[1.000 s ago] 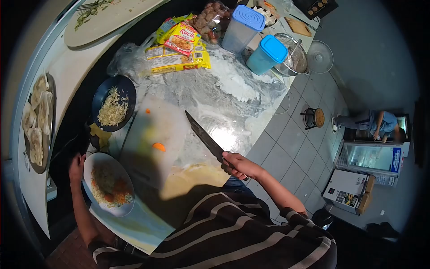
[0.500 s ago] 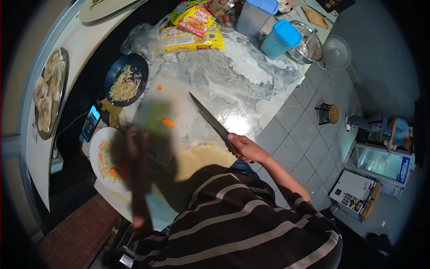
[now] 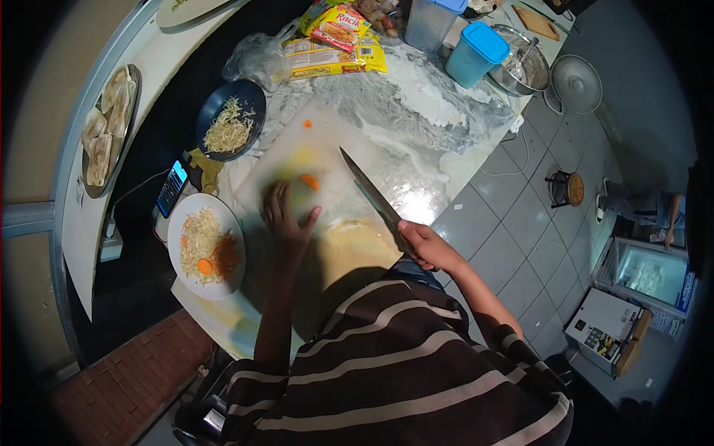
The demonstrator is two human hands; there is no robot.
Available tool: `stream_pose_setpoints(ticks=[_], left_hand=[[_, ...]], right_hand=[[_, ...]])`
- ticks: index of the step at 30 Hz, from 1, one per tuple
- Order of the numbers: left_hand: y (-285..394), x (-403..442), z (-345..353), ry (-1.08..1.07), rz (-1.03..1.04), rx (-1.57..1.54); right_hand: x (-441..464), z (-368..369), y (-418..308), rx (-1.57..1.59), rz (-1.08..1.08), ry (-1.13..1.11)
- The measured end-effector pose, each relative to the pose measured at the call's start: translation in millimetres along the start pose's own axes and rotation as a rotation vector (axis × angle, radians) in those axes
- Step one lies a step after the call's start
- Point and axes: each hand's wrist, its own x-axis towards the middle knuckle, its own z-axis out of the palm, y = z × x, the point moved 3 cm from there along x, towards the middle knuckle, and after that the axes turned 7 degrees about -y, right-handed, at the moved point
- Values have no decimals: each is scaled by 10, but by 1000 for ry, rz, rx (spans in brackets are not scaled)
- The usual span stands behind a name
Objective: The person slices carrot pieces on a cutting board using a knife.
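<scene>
My right hand [image 3: 430, 246] grips the handle of a long kitchen knife [image 3: 370, 192], its blade slanting up and left beside a white cutting board [image 3: 338, 137]. Fingers apart, my left hand [image 3: 288, 215] is at the lower part of the board and appears to hold nothing. Just beyond its fingers lies an orange carrot piece [image 3: 309, 182]; a smaller carrot bit [image 3: 307, 123] sits near the board's far end. To the left, a white plate [image 3: 177, 245] bears pale shreds, grated carrot [image 3: 227, 254] and a round carrot piece [image 3: 204, 265].
A dark bowl [image 3: 260, 100] holds bean sprouts. Near it are a lit phone [image 3: 172, 189] and a plastic bag [image 3: 256, 61]. Yellow food packets [image 3: 338, 56], a blue-lidded container [image 3: 478, 53] and a metal bowl [image 3: 547, 73] stand farther back. Another person [image 3: 647, 212] is at the far right.
The view has shifted slightly. My left hand, blurred beside the plate before, has moved right over the cutting board with its fingers spread. My right hand still holds the knife in much the same position.
</scene>
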Motion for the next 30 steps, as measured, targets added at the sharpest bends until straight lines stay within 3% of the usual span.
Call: stream_pose_setpoints(ticks=[5, 10, 13, 15, 16, 18, 23, 30], left_hand=[[47, 194, 57, -120, 37, -241], [91, 379, 100, -120, 196, -185], [114, 313, 85, -173, -32, -121], [86, 261, 91, -172, -191, -351], [33, 225, 140, -171, -203, -354], [-68, 180, 192, -48, -174, -649], [-9, 128, 83, -20, -102, -480], [122, 154, 129, 64, -100, -403]], right_hand=[[16, 28, 101, -14, -18, -10], [-47, 175, 111, -59, 29, 12], [4, 225, 146, -72, 46, -34], [33, 259, 133, -72, 54, -72], [45, 292, 96, -74, 32, -78], [94, 314, 75, -82, 17, -90], [280, 349, -16, -333, -179, 46], [297, 323, -159, -399, -147, 51]])
